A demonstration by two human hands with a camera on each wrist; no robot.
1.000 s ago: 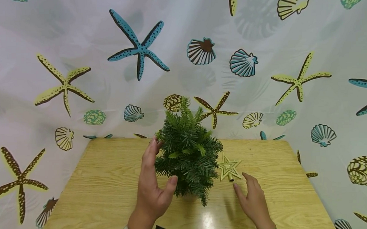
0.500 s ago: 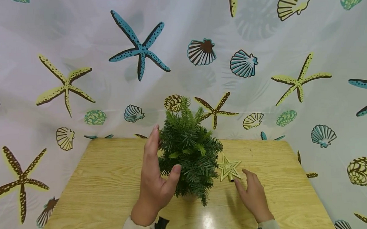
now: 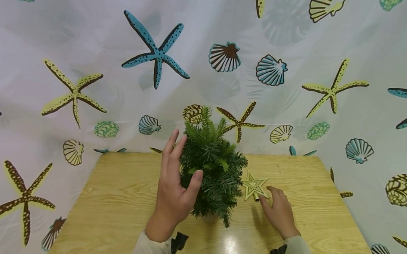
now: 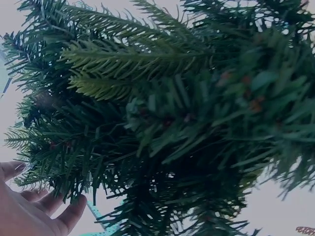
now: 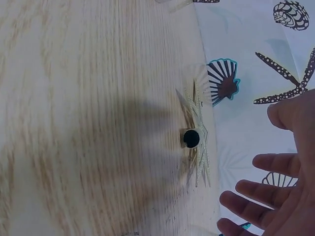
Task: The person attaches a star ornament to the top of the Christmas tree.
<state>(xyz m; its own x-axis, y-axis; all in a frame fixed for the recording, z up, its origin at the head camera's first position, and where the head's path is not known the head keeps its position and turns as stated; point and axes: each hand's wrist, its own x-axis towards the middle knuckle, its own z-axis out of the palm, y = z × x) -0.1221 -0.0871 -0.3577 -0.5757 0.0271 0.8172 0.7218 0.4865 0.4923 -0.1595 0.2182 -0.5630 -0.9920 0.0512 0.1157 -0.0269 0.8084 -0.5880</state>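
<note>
A small artificial Christmas tree (image 3: pixel 213 171) stands upright on the wooden table, bright green at its tip. Along its left side my left hand (image 3: pixel 175 187) is raised, fingers extended upward and thumb in front of the branches. In the left wrist view, the fingertips (image 4: pixel 74 211) are right at the needles of the tree (image 4: pixel 162 113). A gold star tree topper (image 3: pixel 254 185) lies flat to the right of the tree, its hollow socket towards me. My right hand (image 3: pixel 278 210) is beside the star, thumb near the socket (image 5: pixel 191 138) and fingers loosely spread, holding nothing.
The wooden table (image 3: pixel 118 204) extends around the tree and star. Behind and at both sides hangs a white curtain (image 3: pixel 193 30) printed with starfish and shells. Black straps (image 3: pixel 178 243) show at both wrists, by light sleeves.
My left hand has moved up and slightly right along the tree, its fingers straightening. The right hand has shifted slightly forward, closer to the star. Tree and star stay in place.
</note>
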